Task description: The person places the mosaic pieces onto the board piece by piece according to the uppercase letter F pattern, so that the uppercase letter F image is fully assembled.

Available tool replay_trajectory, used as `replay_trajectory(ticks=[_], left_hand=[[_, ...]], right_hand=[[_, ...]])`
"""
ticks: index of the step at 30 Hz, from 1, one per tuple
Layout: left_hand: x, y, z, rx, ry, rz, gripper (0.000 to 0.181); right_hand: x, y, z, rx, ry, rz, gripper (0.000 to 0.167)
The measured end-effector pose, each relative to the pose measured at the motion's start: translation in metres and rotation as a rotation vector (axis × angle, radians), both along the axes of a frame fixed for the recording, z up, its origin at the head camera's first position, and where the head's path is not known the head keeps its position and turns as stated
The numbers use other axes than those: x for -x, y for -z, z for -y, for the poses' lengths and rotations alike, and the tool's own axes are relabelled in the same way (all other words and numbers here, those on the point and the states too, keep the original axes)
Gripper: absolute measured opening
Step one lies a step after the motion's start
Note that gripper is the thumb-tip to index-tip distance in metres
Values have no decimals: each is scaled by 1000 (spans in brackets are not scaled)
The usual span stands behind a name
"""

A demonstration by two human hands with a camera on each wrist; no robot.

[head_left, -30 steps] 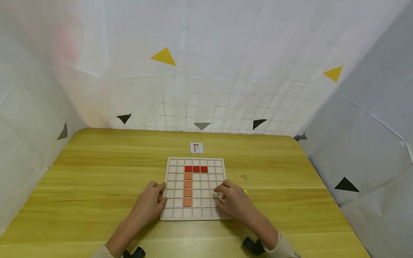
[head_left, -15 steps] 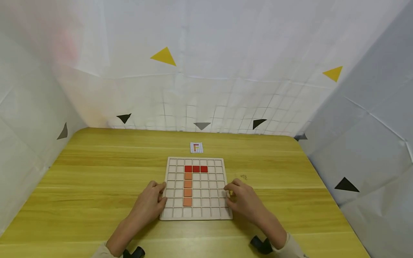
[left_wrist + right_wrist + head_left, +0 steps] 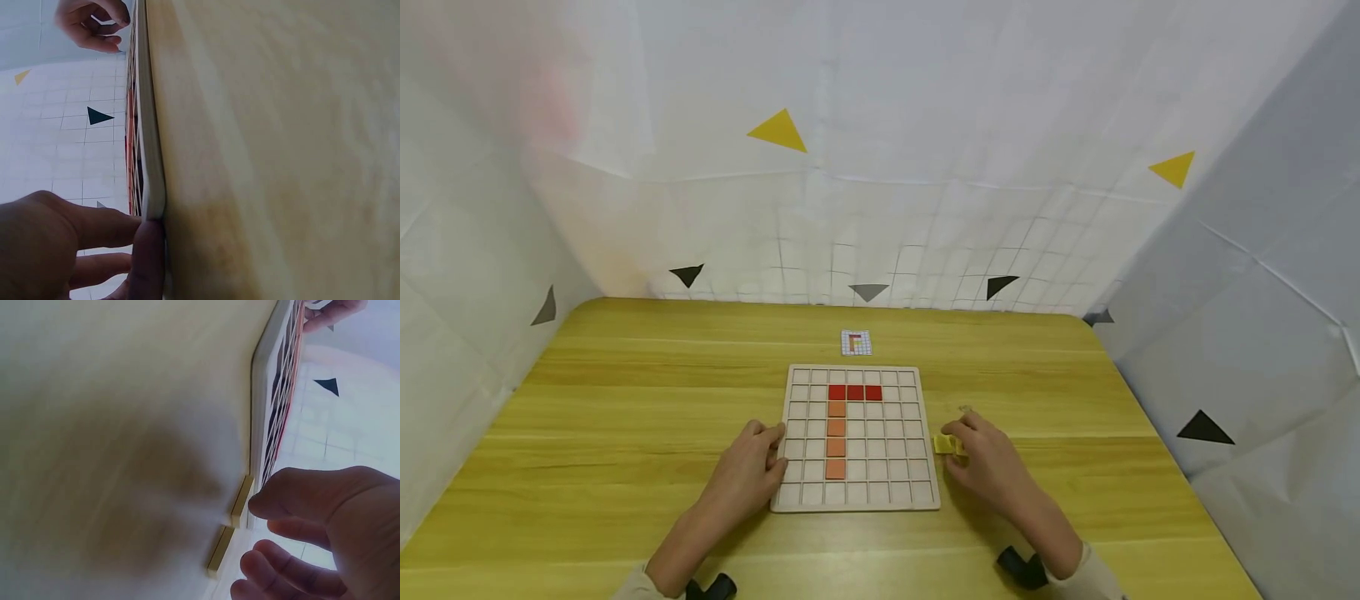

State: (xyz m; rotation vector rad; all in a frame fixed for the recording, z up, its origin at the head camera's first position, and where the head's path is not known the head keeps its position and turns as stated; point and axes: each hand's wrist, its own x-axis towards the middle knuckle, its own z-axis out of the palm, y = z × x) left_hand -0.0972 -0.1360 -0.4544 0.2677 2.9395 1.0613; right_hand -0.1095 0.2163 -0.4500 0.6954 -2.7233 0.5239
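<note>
A pale gridded board lies on the table, bearing several red tiles in a row and several orange tiles in a column below their left end. My left hand rests at the board's left edge; thumb and fingertip touch the rim in the left wrist view. To the right of the board, my right hand is over yellow tiles, thumb and fingers apart. The right wrist view shows two yellow tiles on the table close to the fingertips, with no tile plainly pinched. The hand partly covers them in the head view.
A small card with a printed coloured grid pattern lies behind the board on the wooden table. White sheeting with yellow, black and grey triangles encloses the back and sides.
My right hand has moved right, from above the board's right side to the yellow tiles beside it, which now show more. The left hand has stayed at the board's edge.
</note>
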Motion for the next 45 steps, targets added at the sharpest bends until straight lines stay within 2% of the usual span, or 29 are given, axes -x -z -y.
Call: replay_trajectory(ticks=[3, 7, 13, 23, 45], left_hand=[[0, 0, 0, -2, 2, -1, 47], [-1, 0, 1, -7, 6, -5, 48], [-1, 1, 1, -9, 5, -4, 47], [-1, -1, 1, -16, 10, -13, 48], [-1, 1, 1, -16, 7, -7, 48]], right_hand=[[0, 1, -3, -30, 35, 1, 35], [1, 1, -5, -57, 76, 52, 33], [2, 1, -5, -74, 90, 106, 29], [2, 1, -9, -102, 134, 149, 24], [1, 2, -11, -5, 139, 210, 22]])
